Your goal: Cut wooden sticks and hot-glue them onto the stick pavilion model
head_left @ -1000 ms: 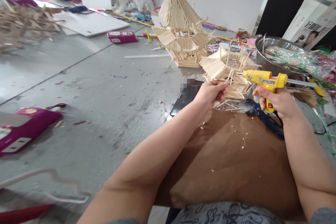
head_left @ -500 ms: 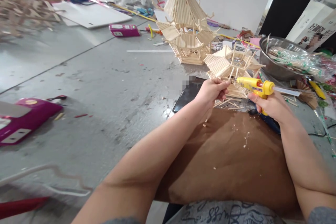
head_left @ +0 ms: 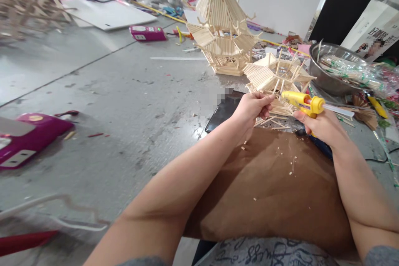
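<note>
My right hand (head_left: 321, 126) is wrapped round a yellow glue gun (head_left: 302, 102) with a clear glue stick out of its back. The gun's nozzle points left, at the fingertips of my left hand (head_left: 255, 108). That hand is closed in a pinch; what lies between its fingers is too small to make out. Just behind both hands stands a low, open-topped model of thin wooden sticks (head_left: 262, 75), with several sticks upright on it. A taller stick pagoda (head_left: 222, 45) with a pointed roof stands behind it, to the left.
A metal bowl (head_left: 327, 81) of wrapped sticks is at the right. A black tablet-like object (head_left: 222, 112) lies left of my hands. Brown cloth (head_left: 274, 191) covers my lap. Purple power strips (head_left: 37, 137) lie at the left, and loose sticks (head_left: 274, 122) lie by the low model.
The view has shifted very slightly. My hands and the glue gun hold nearly the same place by the low model.
</note>
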The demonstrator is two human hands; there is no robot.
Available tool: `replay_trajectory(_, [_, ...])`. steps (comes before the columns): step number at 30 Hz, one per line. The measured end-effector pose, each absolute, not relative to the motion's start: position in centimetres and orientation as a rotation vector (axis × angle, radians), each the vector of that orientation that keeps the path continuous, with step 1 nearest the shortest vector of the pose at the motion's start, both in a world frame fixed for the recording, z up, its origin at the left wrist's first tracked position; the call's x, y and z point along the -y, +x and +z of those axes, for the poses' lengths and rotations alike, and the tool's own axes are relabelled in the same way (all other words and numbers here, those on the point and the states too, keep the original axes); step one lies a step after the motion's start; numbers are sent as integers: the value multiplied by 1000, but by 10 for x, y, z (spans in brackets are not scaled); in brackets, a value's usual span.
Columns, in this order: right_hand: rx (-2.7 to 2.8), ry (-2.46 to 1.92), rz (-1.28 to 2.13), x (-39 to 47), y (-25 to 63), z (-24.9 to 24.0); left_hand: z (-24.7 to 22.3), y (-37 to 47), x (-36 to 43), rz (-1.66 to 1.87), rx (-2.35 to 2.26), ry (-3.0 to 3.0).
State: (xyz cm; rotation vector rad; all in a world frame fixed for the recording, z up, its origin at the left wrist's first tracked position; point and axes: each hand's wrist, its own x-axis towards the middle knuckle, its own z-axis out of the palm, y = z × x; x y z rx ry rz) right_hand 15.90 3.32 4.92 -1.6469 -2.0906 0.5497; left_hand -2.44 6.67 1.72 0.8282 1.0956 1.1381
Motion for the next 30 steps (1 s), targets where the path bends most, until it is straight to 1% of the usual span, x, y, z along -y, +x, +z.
replay_trajectory(6, [2107,-1671,549,-33,158,50,17,-25,-67,1149,-1090,832])
replay_trajectory(12, [2100,-1532,514,-35,158,49,18,-25,-67,1141,-1091,837])
replay_trajectory(16, [2088,-1534,522,-35,158,48,19,-24,-66,1136,-1099,838])
replay_trajectory(21, [1993,-1624,664,-34,166,46,16,-24,-68,1131,-1092,839])
replay_trajectory(24, [1915,-1546,751,-36,172,45,14,-23,-69,1129,-1064,840])
replay_trajectory(30, [1820,-1451,811,-39,176,46,14,-18,-69,1115,-1071,830])
